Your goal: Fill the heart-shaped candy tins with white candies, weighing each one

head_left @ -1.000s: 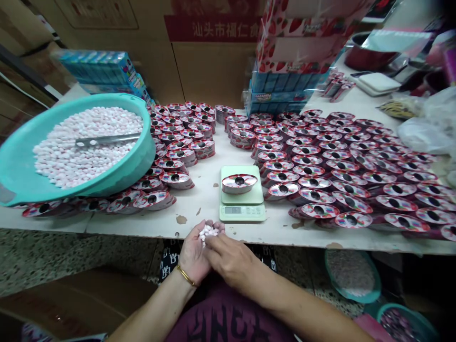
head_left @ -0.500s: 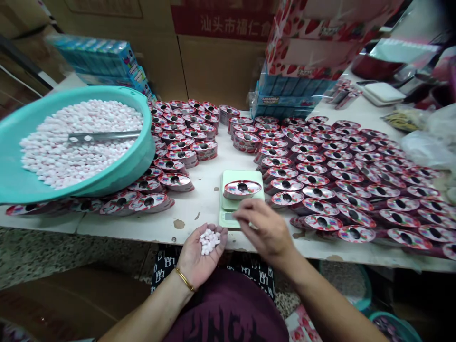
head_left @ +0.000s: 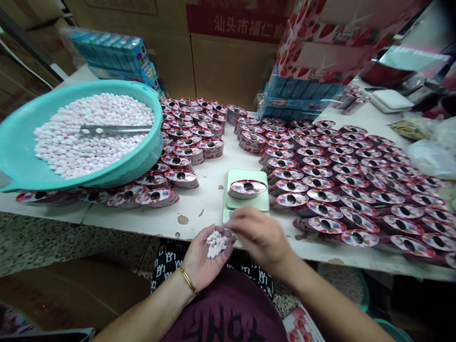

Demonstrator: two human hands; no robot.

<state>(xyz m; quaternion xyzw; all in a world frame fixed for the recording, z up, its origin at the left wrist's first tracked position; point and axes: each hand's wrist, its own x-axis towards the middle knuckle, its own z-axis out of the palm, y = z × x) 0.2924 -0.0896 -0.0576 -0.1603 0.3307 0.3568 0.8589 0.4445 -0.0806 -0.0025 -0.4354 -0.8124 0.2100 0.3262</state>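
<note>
A red band (head_left: 237,23) on the cardboard box (head_left: 228,66) reads 汕头市福仁, cut off; other labels unreadable.

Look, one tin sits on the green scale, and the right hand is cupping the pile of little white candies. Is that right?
Not quite. The head view shows the left hand cupping the white candies, not the right hand, whose fingers are just beside them. One tin does sit on the green scale.

Glossy metal tin (head_left: 247,188), matt plastic basin (head_left: 142,159), chalky candies (head_left: 216,244), chipped tabletop (head_left: 203,209)
</note>
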